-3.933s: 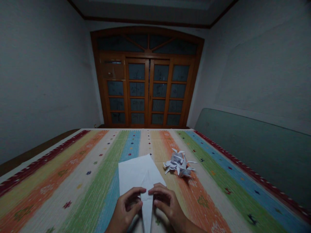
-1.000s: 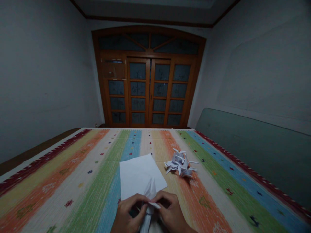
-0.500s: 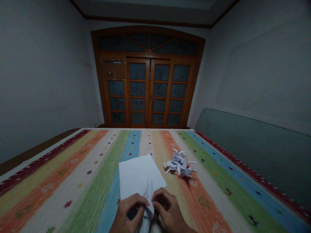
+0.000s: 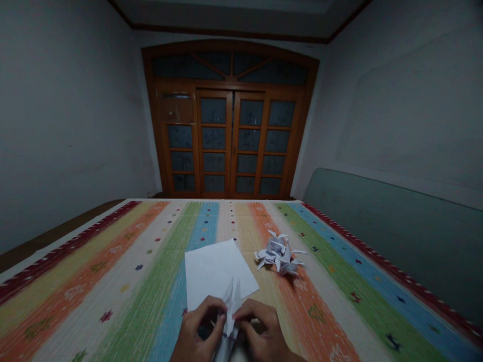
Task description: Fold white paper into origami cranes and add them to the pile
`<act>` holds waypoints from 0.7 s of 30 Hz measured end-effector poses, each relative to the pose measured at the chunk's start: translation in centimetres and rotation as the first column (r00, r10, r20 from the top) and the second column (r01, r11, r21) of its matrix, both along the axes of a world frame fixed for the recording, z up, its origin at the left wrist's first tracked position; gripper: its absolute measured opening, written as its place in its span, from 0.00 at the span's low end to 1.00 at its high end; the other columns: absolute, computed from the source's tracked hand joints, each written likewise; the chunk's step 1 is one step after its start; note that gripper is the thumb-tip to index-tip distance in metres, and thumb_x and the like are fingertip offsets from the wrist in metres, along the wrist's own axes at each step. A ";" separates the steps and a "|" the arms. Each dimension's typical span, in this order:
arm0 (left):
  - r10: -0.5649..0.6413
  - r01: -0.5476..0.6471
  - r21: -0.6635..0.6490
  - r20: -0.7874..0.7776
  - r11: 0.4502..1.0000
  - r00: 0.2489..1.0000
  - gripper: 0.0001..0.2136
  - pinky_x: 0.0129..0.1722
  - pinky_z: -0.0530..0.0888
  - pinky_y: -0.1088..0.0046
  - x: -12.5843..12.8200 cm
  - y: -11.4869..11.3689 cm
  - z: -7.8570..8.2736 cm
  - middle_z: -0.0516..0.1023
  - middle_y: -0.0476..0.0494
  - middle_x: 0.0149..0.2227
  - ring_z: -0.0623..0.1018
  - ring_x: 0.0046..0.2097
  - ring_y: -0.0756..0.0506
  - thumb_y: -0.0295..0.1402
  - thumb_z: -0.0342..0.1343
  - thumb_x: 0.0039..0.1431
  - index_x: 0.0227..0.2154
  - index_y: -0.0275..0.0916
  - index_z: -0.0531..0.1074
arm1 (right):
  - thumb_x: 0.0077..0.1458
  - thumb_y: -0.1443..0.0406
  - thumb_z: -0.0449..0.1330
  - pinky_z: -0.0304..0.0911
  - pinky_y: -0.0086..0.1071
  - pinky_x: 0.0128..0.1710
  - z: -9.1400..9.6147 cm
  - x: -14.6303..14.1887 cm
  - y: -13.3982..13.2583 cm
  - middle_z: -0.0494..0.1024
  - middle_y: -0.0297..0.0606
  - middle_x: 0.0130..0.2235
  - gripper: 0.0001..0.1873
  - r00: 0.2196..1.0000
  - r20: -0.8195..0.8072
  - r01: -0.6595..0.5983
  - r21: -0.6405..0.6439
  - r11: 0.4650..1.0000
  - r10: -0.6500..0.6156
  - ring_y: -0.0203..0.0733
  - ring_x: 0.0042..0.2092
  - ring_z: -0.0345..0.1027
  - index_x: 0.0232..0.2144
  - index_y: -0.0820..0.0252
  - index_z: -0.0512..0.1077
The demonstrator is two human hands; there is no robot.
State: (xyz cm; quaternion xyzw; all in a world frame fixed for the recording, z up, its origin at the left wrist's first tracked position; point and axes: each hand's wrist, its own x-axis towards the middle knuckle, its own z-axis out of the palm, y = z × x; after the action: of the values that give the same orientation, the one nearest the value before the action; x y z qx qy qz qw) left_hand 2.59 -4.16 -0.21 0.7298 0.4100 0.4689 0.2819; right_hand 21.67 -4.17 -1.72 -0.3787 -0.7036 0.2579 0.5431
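Between my hands is a folded piece of white paper (image 4: 231, 314) with two narrow points aimed away from me. My left hand (image 4: 202, 327) pinches its left side, thumb and forefinger together. On the other side, my right hand (image 4: 260, 324) grips the paper's right edge with bent fingers. Just beyond lie white square paper sheets (image 4: 215, 269), flat on the cloth and partly covered by the folded piece. To the right of the sheets sits a small heap of folded paper cranes (image 4: 279, 255).
A striped, multicoloured tablecloth (image 4: 124, 251) covers the table. Along the right side stands a pale green panel (image 4: 377, 221). Wooden doors with glass panes (image 4: 230, 136) are in the far wall, beyond the table.
The folded paper has turned a little in my fingers, and its two points now spread slightly apart. My right hand has shifted slightly. The sheets and the cranes have stayed put.
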 end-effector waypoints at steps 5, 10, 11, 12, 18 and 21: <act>0.050 -0.044 0.124 -0.039 0.991 0.998 0.05 0.31 0.78 0.76 -0.2 -0.1 -0.8 0.83 0.50 0.27 0.83 0.27 0.47 0.31 0.58 0.61 0.32 0.42 0.79 | 0.51 0.74 0.60 0.64 0.26 0.28 0.1 -0.1 0.2 0.82 0.38 0.26 0.10 1.000 -0.012 -0.024 0.099 0.995 0.026 0.40 0.27 0.76 0.29 0.59 0.82; 0.051 -0.049 0.296 0.000 0.954 0.999 0.04 0.29 0.80 0.76 -0.1 0.0 -0.8 0.84 0.48 0.27 0.83 0.26 0.46 0.30 0.59 0.61 0.33 0.42 0.79 | 0.55 0.69 0.63 0.64 0.26 0.26 0.4 -0.2 0.2 0.81 0.38 0.24 0.06 0.999 -0.005 -0.038 0.134 0.990 0.039 0.40 0.26 0.75 0.30 0.60 0.82; 0.029 -0.031 0.324 0.012 0.946 1.000 0.04 0.28 0.79 0.77 -0.1 0.0 -0.8 0.83 0.48 0.27 0.83 0.25 0.46 0.29 0.59 0.61 0.33 0.42 0.79 | 0.56 0.68 0.64 0.64 0.26 0.26 0.4 -0.2 0.1 0.81 0.39 0.24 0.06 1.000 -0.007 -0.027 0.119 0.993 0.028 0.40 0.26 0.75 0.30 0.60 0.82; 0.001 -0.008 0.355 0.020 0.935 1.000 0.04 0.27 0.79 0.77 0.0 0.1 -0.7 0.83 0.47 0.27 0.82 0.25 0.46 0.29 0.58 0.60 0.34 0.42 0.79 | 0.57 0.67 0.64 0.64 0.26 0.26 0.3 -0.2 0.1 0.81 0.39 0.25 0.06 1.000 -0.010 -0.014 0.097 0.995 0.015 0.40 0.26 0.76 0.30 0.59 0.82; -0.053 0.060 0.334 -0.030 0.941 0.998 0.02 0.23 0.76 0.79 0.2 -0.1 0.0 0.80 0.47 0.25 0.80 0.23 0.48 0.30 0.61 0.62 0.34 0.40 0.77 | 0.59 0.64 0.64 0.66 0.25 0.27 0.0 -0.3 0.1 0.81 0.39 0.26 0.07 1.000 0.030 0.005 0.077 0.997 -0.007 0.39 0.26 0.76 0.30 0.60 0.79; -0.046 0.058 0.339 -0.044 0.939 0.998 0.07 0.23 0.75 0.80 0.4 -0.2 0.4 0.79 0.49 0.23 0.80 0.22 0.48 0.32 0.60 0.66 0.30 0.40 0.77 | 0.59 0.64 0.63 0.66 0.24 0.27 0.0 -0.3 0.2 0.81 0.38 0.26 0.08 0.999 0.052 0.009 0.093 0.996 -0.014 0.39 0.26 0.75 0.30 0.60 0.78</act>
State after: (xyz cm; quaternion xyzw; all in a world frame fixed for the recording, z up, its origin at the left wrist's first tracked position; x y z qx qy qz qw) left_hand 2.99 -4.38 0.21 0.7862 0.3083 0.5122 0.1566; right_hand 21.36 -4.01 -1.69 -0.3637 -0.7266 0.2120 0.5429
